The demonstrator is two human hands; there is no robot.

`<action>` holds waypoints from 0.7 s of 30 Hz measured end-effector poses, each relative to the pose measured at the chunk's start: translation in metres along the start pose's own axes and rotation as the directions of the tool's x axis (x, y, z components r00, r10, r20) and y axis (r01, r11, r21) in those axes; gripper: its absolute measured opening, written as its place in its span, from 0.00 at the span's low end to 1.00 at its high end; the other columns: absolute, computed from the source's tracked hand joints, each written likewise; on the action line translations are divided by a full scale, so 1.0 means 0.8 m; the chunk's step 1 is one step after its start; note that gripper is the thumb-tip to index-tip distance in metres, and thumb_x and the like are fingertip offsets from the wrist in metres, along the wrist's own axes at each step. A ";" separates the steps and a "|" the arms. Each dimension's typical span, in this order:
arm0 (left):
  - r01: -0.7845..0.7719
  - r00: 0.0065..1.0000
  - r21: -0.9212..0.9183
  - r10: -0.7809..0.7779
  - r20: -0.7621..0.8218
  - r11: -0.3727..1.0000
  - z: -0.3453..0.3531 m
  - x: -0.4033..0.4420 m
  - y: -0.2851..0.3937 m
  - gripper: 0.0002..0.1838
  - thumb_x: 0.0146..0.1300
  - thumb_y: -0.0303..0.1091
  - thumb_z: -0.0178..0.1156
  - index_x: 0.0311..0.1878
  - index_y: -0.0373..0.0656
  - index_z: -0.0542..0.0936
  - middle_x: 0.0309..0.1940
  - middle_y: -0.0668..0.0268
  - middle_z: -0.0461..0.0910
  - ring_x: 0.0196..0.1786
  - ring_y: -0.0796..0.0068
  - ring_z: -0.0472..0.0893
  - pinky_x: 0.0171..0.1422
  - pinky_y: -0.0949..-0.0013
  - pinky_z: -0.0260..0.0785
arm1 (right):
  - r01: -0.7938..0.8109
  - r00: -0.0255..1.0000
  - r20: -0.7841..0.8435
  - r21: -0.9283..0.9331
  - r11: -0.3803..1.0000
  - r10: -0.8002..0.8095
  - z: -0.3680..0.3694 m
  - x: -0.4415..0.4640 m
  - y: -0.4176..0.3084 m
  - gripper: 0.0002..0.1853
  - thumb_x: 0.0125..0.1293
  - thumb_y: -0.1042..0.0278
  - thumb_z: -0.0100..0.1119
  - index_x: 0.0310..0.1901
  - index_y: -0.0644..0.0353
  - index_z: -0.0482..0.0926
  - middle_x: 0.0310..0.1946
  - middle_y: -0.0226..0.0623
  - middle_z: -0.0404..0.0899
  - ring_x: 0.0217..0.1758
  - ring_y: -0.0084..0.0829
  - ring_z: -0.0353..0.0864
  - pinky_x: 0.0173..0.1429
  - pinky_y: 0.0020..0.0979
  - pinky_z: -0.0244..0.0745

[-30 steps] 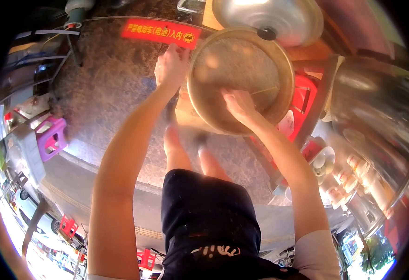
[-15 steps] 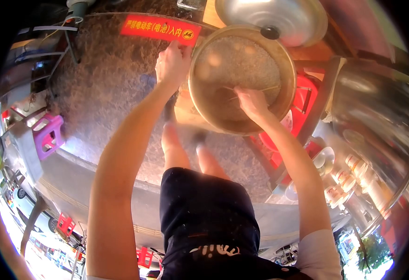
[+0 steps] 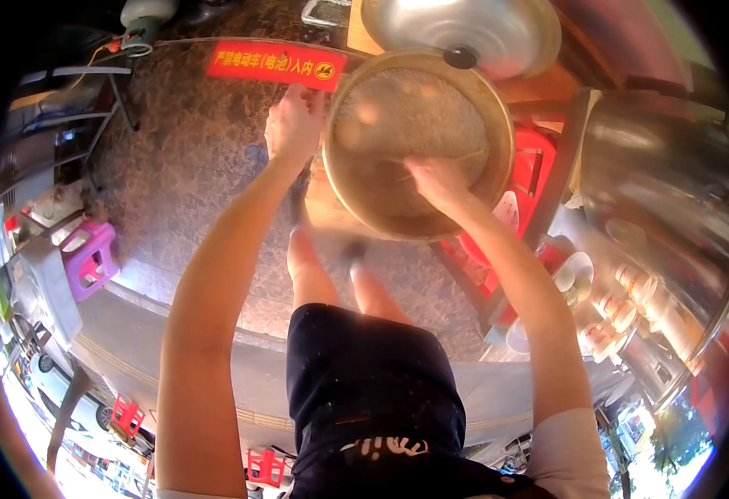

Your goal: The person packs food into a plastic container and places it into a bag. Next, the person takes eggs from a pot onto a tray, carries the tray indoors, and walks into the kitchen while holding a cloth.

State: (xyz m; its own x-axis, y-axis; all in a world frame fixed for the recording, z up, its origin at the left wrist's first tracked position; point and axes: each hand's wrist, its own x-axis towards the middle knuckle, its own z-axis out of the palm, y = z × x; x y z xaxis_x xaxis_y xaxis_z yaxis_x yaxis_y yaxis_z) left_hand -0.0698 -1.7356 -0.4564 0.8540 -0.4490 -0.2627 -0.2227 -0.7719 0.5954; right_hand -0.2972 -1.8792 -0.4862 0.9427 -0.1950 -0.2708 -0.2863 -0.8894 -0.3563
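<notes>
crowded spot, this! a domed silver metal lid with a black knob [image 3: 497, 37] sits just beyond the wide round brass-coloured metal pot [image 3: 504, 141], its knob overlapping the far rim from up here. to the right, a red plastic stool [image 3: 537, 179], and past it a big shiny steel vessel [image 3: 660, 183] crowding that side, with stacked white cups [image 3: 630, 306] nearer the person. a red sign with yellow lettering [image 3: 277, 64] lies beyond the left side; well apart at far left, a purple plastic stool [image 3: 90, 258].

and the arms! the left reaches forward, nearly straight, passing left of the pot; the right, bent a little, comes in over the near right rim.

the left hand [image 3: 295, 126], fingers curled, is just beside the pot's left rim; whether it grips anything, i can't tell. the right hand [image 3: 441, 185] is down inside the pot, over murky brownish contents [image 3: 418, 108], fingers closed on thin pale sticks [image 3: 474, 155] that poke out on either side, the fingertips too blurred to make out.
</notes>
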 end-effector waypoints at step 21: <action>0.023 0.999 0.011 -0.023 0.022 1.000 -0.007 0.000 0.005 0.17 0.65 0.50 0.56 0.42 0.45 0.78 0.35 0.56 0.84 0.42 0.48 0.82 0.47 0.50 0.74 | 0.068 0.998 -0.009 -0.079 0.995 -0.069 0.007 0.003 0.013 0.11 0.62 0.72 0.49 0.44 0.58 0.77 0.20 0.46 0.78 0.27 0.48 0.82 0.31 0.46 0.76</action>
State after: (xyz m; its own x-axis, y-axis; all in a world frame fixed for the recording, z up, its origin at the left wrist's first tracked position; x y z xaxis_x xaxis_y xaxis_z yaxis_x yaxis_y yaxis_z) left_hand -0.0680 -1.7363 -0.4501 0.8485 -0.4407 -0.2929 -0.2080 -0.7868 0.5811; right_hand -0.2989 -1.8869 -0.4955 0.9617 -0.1365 -0.2376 -0.2067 -0.9305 -0.3024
